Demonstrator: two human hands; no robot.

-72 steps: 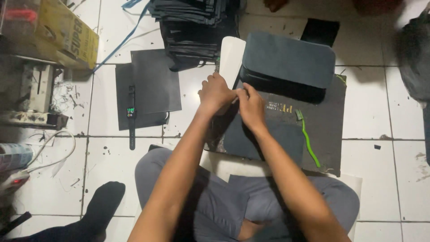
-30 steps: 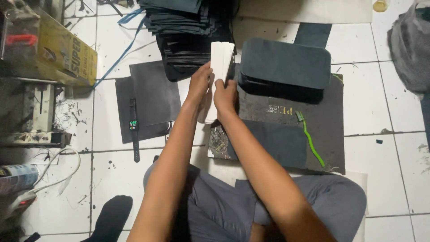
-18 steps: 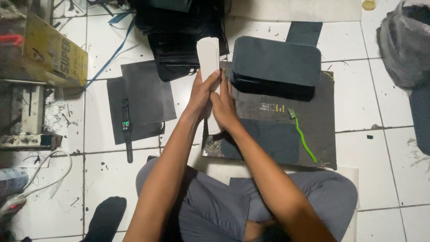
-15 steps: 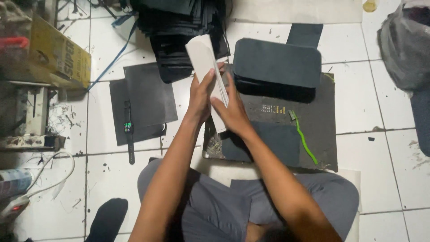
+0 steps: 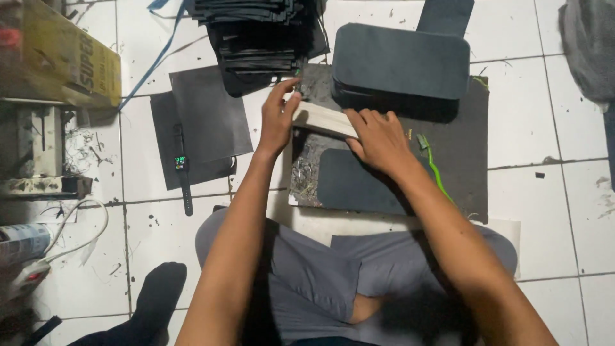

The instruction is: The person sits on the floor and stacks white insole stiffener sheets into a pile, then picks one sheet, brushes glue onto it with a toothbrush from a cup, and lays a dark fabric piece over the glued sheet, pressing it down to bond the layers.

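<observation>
I sit on a white tiled floor. Both hands hold a pale, cream-coloured strip (image 5: pixel 323 119) lying flat across a dark work mat (image 5: pixel 464 147). My left hand (image 5: pixel 278 115) pinches its left end, fingers stretched toward a stack of black sheets (image 5: pixel 256 29). My right hand (image 5: pixel 381 141) presses down on its right end. A dark rounded-corner pad (image 5: pixel 355 186) lies on the mat just below my right hand. A pile of similar dark rounded pads (image 5: pixel 400 61) sits at the mat's far edge.
Two black sheets (image 5: pixel 205 125) lie to the left with a smartwatch (image 5: pixel 182 168) on them. A yellow box (image 5: pixel 61 57) and a metal tool (image 5: pixel 35 154) stand at far left. A green cord (image 5: pixel 435 173) crosses the mat. Grey cloth (image 5: pixel 589 45) lies at top right.
The pale strip was held upright between both hands; it has been laid down flat across the mat, and my hands have moved apart to its two ends.
</observation>
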